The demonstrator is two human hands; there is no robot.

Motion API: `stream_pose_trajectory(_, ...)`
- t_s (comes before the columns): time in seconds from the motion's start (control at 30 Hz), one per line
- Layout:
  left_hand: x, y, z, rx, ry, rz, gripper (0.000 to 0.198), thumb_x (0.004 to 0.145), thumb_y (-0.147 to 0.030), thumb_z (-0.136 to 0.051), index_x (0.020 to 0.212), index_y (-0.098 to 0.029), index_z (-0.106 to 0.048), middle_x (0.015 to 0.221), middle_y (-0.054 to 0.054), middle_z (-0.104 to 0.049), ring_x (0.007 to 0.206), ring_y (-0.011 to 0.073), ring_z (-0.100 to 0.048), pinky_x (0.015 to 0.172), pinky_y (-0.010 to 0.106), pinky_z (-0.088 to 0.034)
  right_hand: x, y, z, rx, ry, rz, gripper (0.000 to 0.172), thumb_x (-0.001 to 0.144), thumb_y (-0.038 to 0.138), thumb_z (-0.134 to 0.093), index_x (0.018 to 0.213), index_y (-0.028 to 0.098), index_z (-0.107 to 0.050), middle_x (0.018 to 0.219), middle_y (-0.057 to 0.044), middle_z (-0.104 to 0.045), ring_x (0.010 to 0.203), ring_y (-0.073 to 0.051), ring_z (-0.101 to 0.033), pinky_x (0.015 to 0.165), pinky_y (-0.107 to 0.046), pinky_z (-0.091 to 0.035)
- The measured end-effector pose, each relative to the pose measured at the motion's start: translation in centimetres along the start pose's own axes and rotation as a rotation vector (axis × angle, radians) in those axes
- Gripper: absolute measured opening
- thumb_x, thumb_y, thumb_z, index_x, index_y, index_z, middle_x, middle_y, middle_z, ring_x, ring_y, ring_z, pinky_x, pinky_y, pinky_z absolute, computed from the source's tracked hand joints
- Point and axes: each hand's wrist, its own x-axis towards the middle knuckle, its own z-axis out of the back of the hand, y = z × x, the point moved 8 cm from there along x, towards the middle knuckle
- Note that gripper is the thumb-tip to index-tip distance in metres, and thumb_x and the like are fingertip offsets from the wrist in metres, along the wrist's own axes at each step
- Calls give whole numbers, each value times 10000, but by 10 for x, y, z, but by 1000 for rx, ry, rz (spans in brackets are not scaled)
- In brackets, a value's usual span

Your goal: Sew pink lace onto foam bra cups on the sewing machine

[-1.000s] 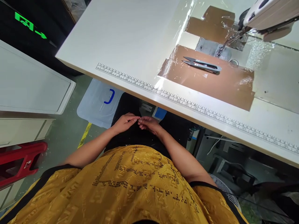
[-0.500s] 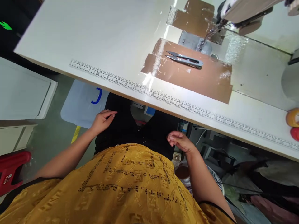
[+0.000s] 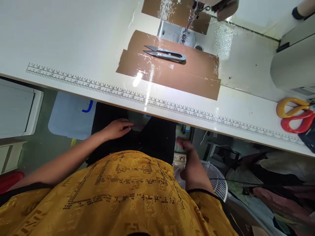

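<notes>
My left hand (image 3: 118, 128) lies on my black-trousered lap (image 3: 152, 137) below the table edge, fingers stretched out flat and holding nothing. My right hand (image 3: 184, 144) is lower and to the right of my lap, above a white fan (image 3: 216, 180); it is smeared by motion, so its fingers cannot be read. Grey thread snips (image 3: 164, 54) rest on a brown taped patch (image 3: 187, 78) of the white sewing table (image 3: 73, 49), in front of the needle plate (image 3: 176, 34). Both hands are well apart from the snips.
A printed ruler (image 3: 152, 101) runs along the table's front edge. Scissors with yellow and red handles (image 3: 294, 114) lie at the right, beside the sewing machine body (image 3: 292, 65). A clear bin with a blue handle (image 3: 69, 114) stands on the floor at left; piled fabric (image 3: 275, 196) at right.
My hands, joined in my lap a second ago, have parted. The left stays on my thigh; the right has swung down to the right. The view has turned rightward.
</notes>
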Motion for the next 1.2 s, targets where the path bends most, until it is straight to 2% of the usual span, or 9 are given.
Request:
stream_pose_trajectory(0.13, 26, -18, -29, 16, 155, -19, 421, 903, -360, -477, 1263, -176, -595, 1264, 111, -599, 1129, 247, -590, 952, 344, -465, 35, 34, 56, 161, -261, 83, 278, 913, 401, -566, 994, 135, -579, 831, -12, -594, 651, -88, -551, 591, -230, -497)
stream_pose_trajectory(0.23, 52, -28, -53, -48, 190, 1, 571, 838, -360, -586, 1362, -154, -496, 1380, 136, -521, 1215, 265, -544, 973, 331, -452, 41, 51, 68, 210, -313, 132, 252, 771, 378, -690, 889, 187, -577, 753, 8, -586, 590, -86, -506, 529, -214, -454)
stream_pose_trajectory(0.33, 76, -29, -71, -93, 172, 49, 601, 736, -360, -702, 1275, -137, -558, 1252, 146, -612, 1122, 292, -597, 891, 338, -482, 26, 57, 47, 212, -255, 169, 328, 674, 460, -723, 786, 202, -555, 681, 1, -577, 547, -101, -487, 495, -237, -429)
stream_pose_trajectory(0.47, 88, -17, -82, -137, 159, 107, 177, 776, -310, -622, 857, -165, -682, 779, 47, -690, 748, 220, -656, 680, 298, -480, -15, 63, -5, 145, -36, 219, 444, 637, 611, -697, 725, 193, -577, 644, -11, -567, 536, -111, -486, 529, -264, -445)
stream_pose_trajectory(0.67, 78, -6, -79, -349, 138, 185, 207, 807, -347, -562, 769, -162, -646, 615, -2, -635, 512, 141, -591, 500, 236, -421, -65, 88, -54, -126, 175, 386, 403, 606, 435, -823, 935, 227, -719, 715, 6, -558, 639, -126, -488, 628, -262, -423)
stream_pose_trajectory(0.8, 70, -4, -56, -514, 63, 209, 357, 803, -506, -593, 747, -155, -622, 569, -6, -602, 503, 129, -583, 519, 236, -456, -65, 108, -58, -401, 138, 530, 296, 779, 499, -663, 780, 206, -705, 697, -22, -597, 653, -155, -531, 652, -288, -421)
stream_pose_trajectory(0.97, 26, 29, 17, -607, -252, 309, 551, 840, -669, -475, 738, -139, -586, 610, 37, -598, 563, 142, -596, 574, 265, -498, -63, 132, -66, -445, -12, 606, 483, 896, 597, -437, 763, 195, -669, 806, -80, -657, 869, -243, -598, 877, -398, -441)
stream_pose_trajectory(1.1, -47, 79, 70, -702, -642, 468, 520, 784, -645, -581, 838, -129, -614, 751, 56, -628, 689, 137, -612, 622, 240, -510, -95, 139, -142, -536, 430, 718, 508, 837, 636, -537, 1125, 247, -689, 1307, -84, -596, 1364, -329, -372, 1175, -521, -134)
stream_pose_trajectory(1.2, -104, 114, 77, -704, -829, 624, 528, 755, -641, -590, 898, -134, -613, 822, 52, -624, 733, 123, -597, 620, 213, -487, -139, 149, -197, -332, 916, 595, 613, 949, 628, -250, 1395, 285, -493, 1452, -52, -471, 1394, -258, -363, 1180, -492, -178)
